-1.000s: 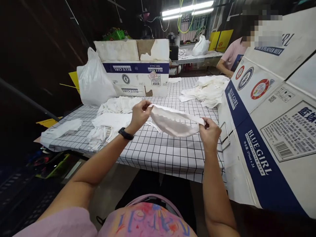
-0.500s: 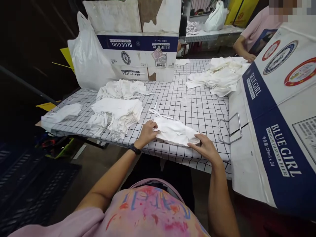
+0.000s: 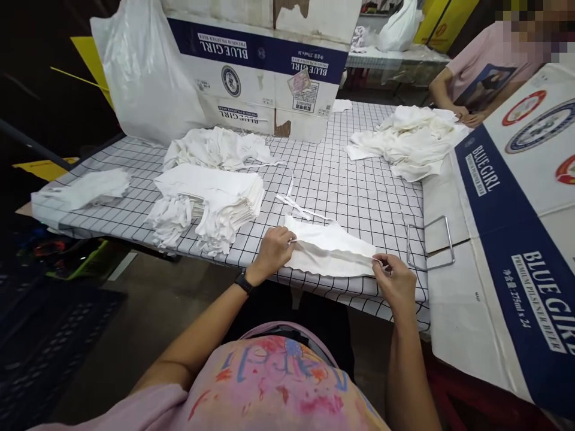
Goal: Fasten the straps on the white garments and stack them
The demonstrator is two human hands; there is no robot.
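A white cloth piece (image 3: pixel 330 254) with thin straps lies flat near the front edge of the checked table (image 3: pixel 359 197). My left hand (image 3: pixel 274 251) pinches its left end. My right hand (image 3: pixel 395 281) pinches its right corner. Both hands rest on the table and stretch the piece between them. A black watch sits on my left wrist.
A neat stack of folded white pieces (image 3: pixel 215 200) lies left of my hands, with a loose heap (image 3: pixel 215 149) behind it and a small pile (image 3: pixel 90 187) at far left. Blue Girl cartons (image 3: pixel 269 66) (image 3: pixel 516 239) stand behind and at right. Another person (image 3: pixel 485 72) handles a white pile (image 3: pixel 413 140).
I lowered the white piece from mid-air onto the table and laid it flat near the front edge. My right hand went from flat on the cloth to pinching its right corner.
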